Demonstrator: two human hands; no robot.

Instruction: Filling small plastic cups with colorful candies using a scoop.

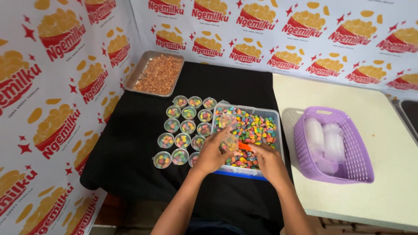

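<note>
With about a dozen filled cups (183, 128) already standing in rows on the black cloth (130, 143), the left hand (212, 153) gripped a small clear cup (229, 142) over the candy tub (249, 130), the right hand (266, 160) closed on an orange scoop (244, 147), much candy remaining.

The near edge of the clear rectangular plastic tub of multicoloured candy pieces (254, 126) is covered by the left hand (212, 153) and right hand (267, 161). An orange object (244, 147) between them is mostly hidden and cannot be identified. The clear lids in the purple slotted plastic basket (348, 148) are blurred beyond counting.
</note>
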